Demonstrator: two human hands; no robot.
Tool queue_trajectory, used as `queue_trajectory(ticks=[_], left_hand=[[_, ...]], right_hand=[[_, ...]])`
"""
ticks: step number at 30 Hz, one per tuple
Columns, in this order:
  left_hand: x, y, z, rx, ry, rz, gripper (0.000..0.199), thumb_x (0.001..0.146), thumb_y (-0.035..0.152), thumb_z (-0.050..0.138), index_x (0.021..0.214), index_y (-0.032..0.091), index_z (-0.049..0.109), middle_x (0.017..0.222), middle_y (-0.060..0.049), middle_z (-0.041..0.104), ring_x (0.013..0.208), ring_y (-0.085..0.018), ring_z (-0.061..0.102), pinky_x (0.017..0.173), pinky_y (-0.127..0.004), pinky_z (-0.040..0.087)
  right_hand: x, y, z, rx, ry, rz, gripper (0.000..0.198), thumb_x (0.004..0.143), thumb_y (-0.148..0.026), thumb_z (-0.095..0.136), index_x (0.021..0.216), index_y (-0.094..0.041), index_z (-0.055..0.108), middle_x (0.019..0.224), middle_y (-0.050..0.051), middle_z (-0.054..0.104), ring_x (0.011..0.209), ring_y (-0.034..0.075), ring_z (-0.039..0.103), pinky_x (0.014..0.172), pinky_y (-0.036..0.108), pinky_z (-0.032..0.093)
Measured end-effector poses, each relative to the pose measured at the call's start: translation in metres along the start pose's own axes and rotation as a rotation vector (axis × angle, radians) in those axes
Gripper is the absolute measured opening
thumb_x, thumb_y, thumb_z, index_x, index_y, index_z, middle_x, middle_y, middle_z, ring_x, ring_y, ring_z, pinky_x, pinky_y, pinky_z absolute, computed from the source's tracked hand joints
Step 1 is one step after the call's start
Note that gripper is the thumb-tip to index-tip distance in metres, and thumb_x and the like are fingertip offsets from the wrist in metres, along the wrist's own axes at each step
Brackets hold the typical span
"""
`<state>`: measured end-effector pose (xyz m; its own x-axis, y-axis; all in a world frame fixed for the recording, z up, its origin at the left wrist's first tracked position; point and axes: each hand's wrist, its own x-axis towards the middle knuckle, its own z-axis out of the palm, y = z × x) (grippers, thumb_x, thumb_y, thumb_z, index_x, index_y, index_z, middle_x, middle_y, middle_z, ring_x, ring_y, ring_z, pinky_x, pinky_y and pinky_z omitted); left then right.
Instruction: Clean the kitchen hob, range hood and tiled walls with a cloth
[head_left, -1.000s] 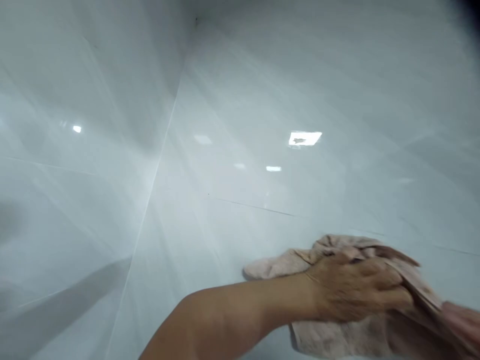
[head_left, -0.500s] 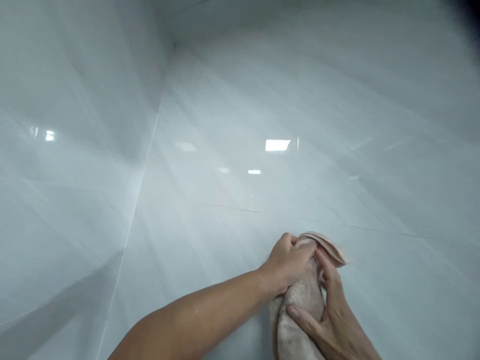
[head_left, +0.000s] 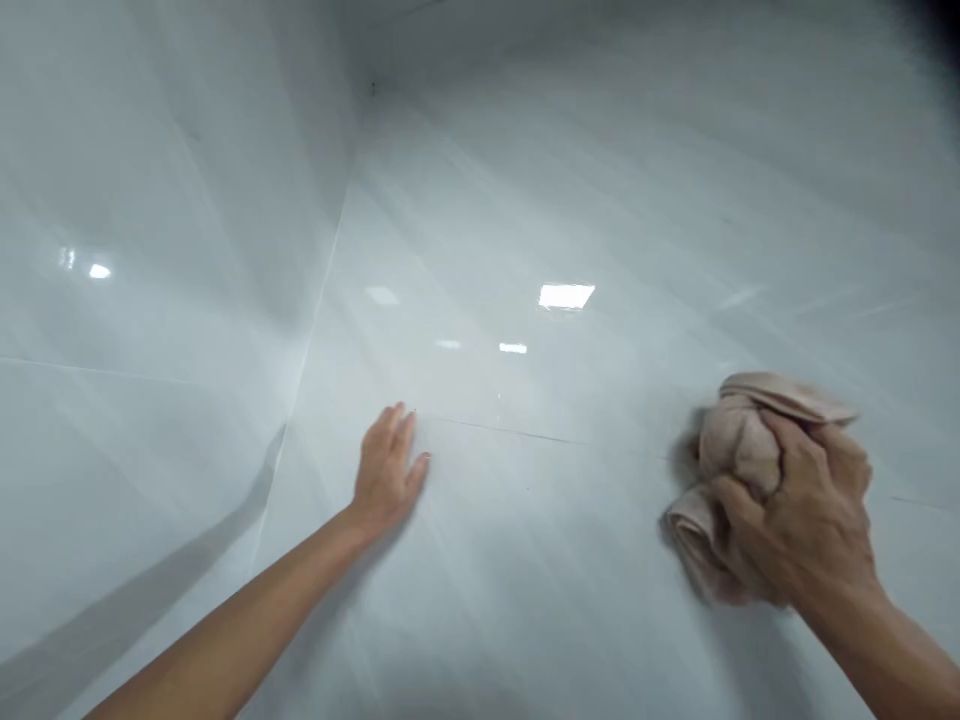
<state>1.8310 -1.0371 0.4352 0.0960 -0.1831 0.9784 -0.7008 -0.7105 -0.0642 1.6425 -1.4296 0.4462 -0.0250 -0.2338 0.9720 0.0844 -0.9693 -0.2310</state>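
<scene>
Left hand (head_left: 388, 468): flat and open, fingers straight and close together, palm pressed against the glossy tiled wall (head_left: 570, 200), well apart from the pink cloth (head_left: 731, 460).
Left arm: bare, stretched out nearly straight from the lower left corner of the view, wrist in line with the forearm.
Right hand (head_left: 806, 510): fingers curled tight round the bunched pink cloth, back of the hand facing the camera, knuckles raised.
Right arm: bare forearm enters from the lower right corner, wrist slightly bent toward the pink cloth.
</scene>
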Motion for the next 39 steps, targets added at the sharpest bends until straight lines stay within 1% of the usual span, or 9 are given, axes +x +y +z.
queue_trajectory(ticks=[6,11,14,17,24,27,34,36,39], left_hand=[[-0.039,-0.072,0.000,0.044,-0.142,-0.377,0.075,0.103,0.056,0.024,0.162,0.015,0.004,0.175,-0.017,0.000,0.163,-0.031,-0.001,0.134,-0.064,0.008],[-0.075,-0.077,0.008,0.037,-0.141,-0.425,0.074,0.103,0.058,0.023,0.163,0.019,0.000,0.175,-0.016,-0.004,0.163,-0.030,-0.006,0.133,-0.065,0.007],[-0.094,-0.093,0.006,0.077,-0.164,-0.428,0.077,0.101,0.062,0.024,0.163,0.019,0.010,0.175,-0.017,0.000,0.163,-0.034,-0.003,0.131,-0.068,0.011],[-0.105,-0.110,0.004,0.103,-0.184,-0.425,0.079,0.099,0.066,0.026,0.163,0.021,0.013,0.175,-0.016,-0.001,0.163,-0.035,-0.003,0.130,-0.069,0.014],[-0.110,-0.116,0.008,0.106,-0.134,-0.402,0.079,0.099,0.067,0.026,0.163,0.023,0.013,0.175,-0.015,-0.001,0.163,-0.034,-0.005,0.131,-0.069,0.012],[-0.111,-0.116,0.008,0.089,-0.154,-0.405,0.080,0.098,0.068,0.025,0.163,0.024,0.010,0.175,-0.014,-0.003,0.163,-0.033,-0.006,0.131,-0.069,0.012],[-0.110,-0.119,0.006,0.088,-0.157,-0.403,0.085,0.096,0.072,0.020,0.161,0.017,0.022,0.175,-0.016,0.004,0.163,-0.034,-0.001,0.131,-0.067,0.012],[-0.111,-0.120,0.006,0.094,-0.157,-0.401,0.086,0.096,0.073,0.018,0.161,0.016,0.023,0.174,-0.018,0.006,0.163,-0.034,0.000,0.131,-0.068,0.013],[-0.114,-0.122,0.007,0.097,-0.154,-0.386,0.082,0.097,0.070,0.020,0.162,0.020,0.019,0.175,-0.016,0.004,0.163,-0.033,-0.002,0.131,-0.068,0.013]], right_hand=[[0.036,-0.079,0.061,-0.251,0.022,-0.136,0.055,0.093,-0.050,0.054,0.135,-0.015,0.061,0.119,0.021,0.058,0.113,0.041,0.053,0.094,0.060,0.046],[-0.047,-0.184,0.115,-0.150,-0.400,-0.684,0.024,0.099,-0.023,0.049,0.119,-0.020,0.063,0.124,0.015,0.061,0.107,0.029,0.053,0.086,0.042,0.045],[-0.088,-0.199,0.119,-0.110,-0.671,-0.958,0.027,0.096,-0.019,0.053,0.122,-0.023,0.059,0.118,0.008,0.064,0.101,0.025,0.054,0.082,0.039,0.045],[-0.055,-0.171,0.100,-0.160,-0.646,-0.741,0.040,0.091,-0.021,0.060,0.131,-0.026,0.055,0.125,0.007,0.064,0.103,0.025,0.055,0.086,0.040,0.044],[0.146,-0.122,0.051,-0.519,-0.211,-0.146,0.044,0.097,-0.038,0.045,0.124,-0.008,0.064,0.144,0.026,0.046,0.125,0.039,0.046,0.091,0.050,0.035],[0.130,-0.151,0.063,-0.539,-0.237,-0.250,0.038,0.097,-0.030,0.047,0.124,-0.011,0.064,0.138,0.021,0.053,0.120,0.036,0.049,0.090,0.048,0.037],[-0.052,-0.213,0.116,-0.328,-0.685,-0.938,0.024,0.092,-0.028,0.065,0.116,-0.024,0.066,0.129,0.009,0.060,0.103,0.025,0.055,0.080,0.039,0.048],[-0.044,-0.205,0.116,-0.321,-0.676,-0.965,0.031,0.089,-0.025,0.067,0.120,-0.026,0.065,0.136,0.008,0.058,0.108,0.026,0.055,0.080,0.039,0.049],[0.038,-0.178,0.097,-0.464,-0.475,-0.690,0.057,0.087,-0.018,0.065,0.140,-0.034,0.055,0.151,0.006,0.050,0.125,0.034,0.048,0.091,0.048,0.045]])
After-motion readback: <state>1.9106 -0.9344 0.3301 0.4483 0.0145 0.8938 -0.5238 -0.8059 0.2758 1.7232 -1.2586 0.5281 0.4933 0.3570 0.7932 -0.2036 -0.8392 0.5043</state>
